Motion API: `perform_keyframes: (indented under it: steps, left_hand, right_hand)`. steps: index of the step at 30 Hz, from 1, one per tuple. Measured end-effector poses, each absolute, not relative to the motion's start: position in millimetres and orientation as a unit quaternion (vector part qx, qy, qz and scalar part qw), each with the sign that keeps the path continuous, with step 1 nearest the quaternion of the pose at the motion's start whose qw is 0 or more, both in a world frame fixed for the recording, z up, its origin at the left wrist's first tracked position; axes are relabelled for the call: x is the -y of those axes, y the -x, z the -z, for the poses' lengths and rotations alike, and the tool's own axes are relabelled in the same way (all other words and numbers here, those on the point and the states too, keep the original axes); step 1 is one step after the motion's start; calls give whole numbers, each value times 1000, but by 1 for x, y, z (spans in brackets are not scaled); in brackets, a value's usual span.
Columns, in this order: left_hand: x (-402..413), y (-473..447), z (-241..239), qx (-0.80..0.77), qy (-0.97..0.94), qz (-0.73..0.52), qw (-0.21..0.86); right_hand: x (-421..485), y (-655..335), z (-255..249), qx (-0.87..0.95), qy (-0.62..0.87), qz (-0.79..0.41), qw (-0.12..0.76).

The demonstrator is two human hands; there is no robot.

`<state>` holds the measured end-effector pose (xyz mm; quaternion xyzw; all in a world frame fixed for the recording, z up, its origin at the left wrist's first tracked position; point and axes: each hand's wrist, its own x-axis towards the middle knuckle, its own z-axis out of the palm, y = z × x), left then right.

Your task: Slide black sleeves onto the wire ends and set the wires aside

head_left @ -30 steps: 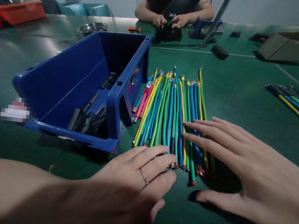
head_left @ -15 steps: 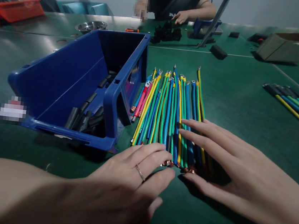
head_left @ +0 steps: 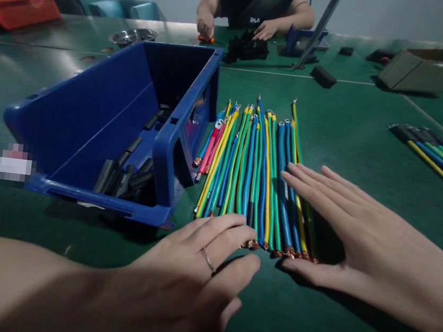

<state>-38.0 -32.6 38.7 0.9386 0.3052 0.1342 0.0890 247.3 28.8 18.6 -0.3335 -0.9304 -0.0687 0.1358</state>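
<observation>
Blue, green, yellow-green and a few red cables [head_left: 248, 169] lie side by side in a row on the green table. Metal lugs cap their far ends, and bare copper strands show at the near ends. My left hand [head_left: 201, 270], with a ring on one finger, rests at the near ends on the left; its fingers are bent and apart, holding nothing, and hide some cable ends. Stretched out over the right side of the row, my right hand [head_left: 358, 229] has its fingertips on or just above the rightmost cables and its thumb by the copper ends.
Left of the cables stands a blue bin [head_left: 103, 115] with short black sleeves [head_left: 124, 176] inside. More cables with black ends [head_left: 439, 153] lie at the far right. Across the table a person works at a black part [head_left: 248, 47], near a cardboard box [head_left: 428, 72] and a metal post [head_left: 321, 25].
My right hand has shifted slightly right, uncovering more copper ends, and some right-hand cables sit slightly differently. My left hand has barely moved. Across the table, the person's hand has reached the orange-handled tool.
</observation>
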Motion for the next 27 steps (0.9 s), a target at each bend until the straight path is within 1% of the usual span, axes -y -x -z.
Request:
perform_keyframes:
  steps: [4,10,15,21,27]
  left_hand:
    - [31,35,-34,-316,-935,-125,98]
    - [30,35,-20,-305,-938,-140,84]
    - [31,34,-22,-301,-941,-143,61]
    - [33,33,-22,-308,-939,-147,54]
    - [32,34,-19,-309,-938,-145,61]
  right_hand:
    - [-29,-243,-22,930,330,82,140]
    - [-30,-244,-25,936,313,99,129]
    - [-26,-251,-25,938,315,81,120]
    - [-27,-255,-24,938,326,31,113]
    - [-26,-252,-25,940,319,54,111]
